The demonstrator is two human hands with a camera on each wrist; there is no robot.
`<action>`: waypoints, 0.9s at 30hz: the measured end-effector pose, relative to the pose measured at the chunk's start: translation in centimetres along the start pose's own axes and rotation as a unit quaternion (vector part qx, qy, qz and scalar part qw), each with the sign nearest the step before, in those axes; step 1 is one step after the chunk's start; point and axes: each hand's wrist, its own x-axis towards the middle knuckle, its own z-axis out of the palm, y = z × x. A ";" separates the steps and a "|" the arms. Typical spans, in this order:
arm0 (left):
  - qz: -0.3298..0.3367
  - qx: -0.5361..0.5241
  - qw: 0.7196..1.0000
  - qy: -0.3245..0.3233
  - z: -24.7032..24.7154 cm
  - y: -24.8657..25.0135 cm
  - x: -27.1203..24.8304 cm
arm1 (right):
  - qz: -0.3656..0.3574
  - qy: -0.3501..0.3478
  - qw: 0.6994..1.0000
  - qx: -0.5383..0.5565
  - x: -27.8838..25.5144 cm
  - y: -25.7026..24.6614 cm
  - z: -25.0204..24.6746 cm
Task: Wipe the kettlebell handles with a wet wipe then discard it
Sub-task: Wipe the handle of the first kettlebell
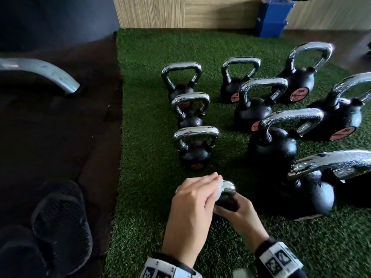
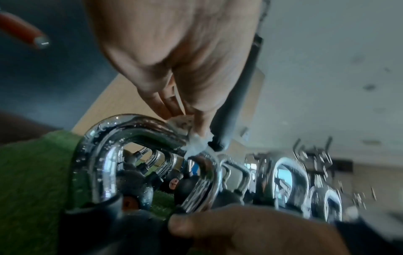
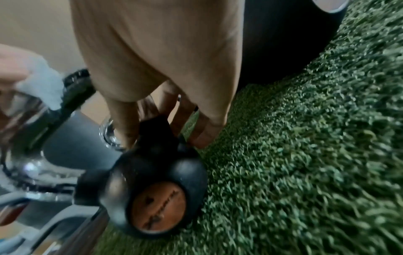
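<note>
Nearest us are our two wrists, and just past them our left hand (image 1: 193, 199) lies over the top of the smallest kettlebell (image 3: 152, 182), fingers curled to pinch a bunched white wipe (image 2: 195, 143) against its chrome handle (image 2: 122, 138). The left wrist view shows the wipe pressed at one bend of that handle, with droplets beaded along the metal. Our right hand (image 1: 239, 213) is curled round the black body low down, thumb on one side and fingers on the other, steadying the kettlebell on the green turf (image 1: 144, 197); from the right wrist view the bell looks tilted, its orange label turned toward that camera. We judge this to be the wiping step, on the nearest bell of the left row. Nine other kettlebells (image 1: 265, 105) stand beyond and to the right, their handles wet-looking too, though we cannot tell which have been wiped. The next move calls for sliding the wipe along the top bar and down the far leg while the right hand keeps the bell from rolling, then shifting to the next handle. No bin for discarding shows clearly; a blue box (image 1: 273, 19) stands by the far wall, but what it is we cannot tell.
</note>
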 end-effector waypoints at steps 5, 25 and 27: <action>-0.027 0.055 0.998 0.032 -0.6 -1.8 -0.9 | 0.001 0.094 0.990 -0.108 0.6 1.3 0.7; -0.218 -0.258 0.932 0.132 -0.6 -6.1 -4.2 | 0.014 0.084 0.986 -0.143 1.0 0.4 0.2; -0.214 -0.255 0.934 0.128 -0.4 -6.5 -4.5 | 0.011 0.087 0.985 -0.147 1.0 0.4 0.1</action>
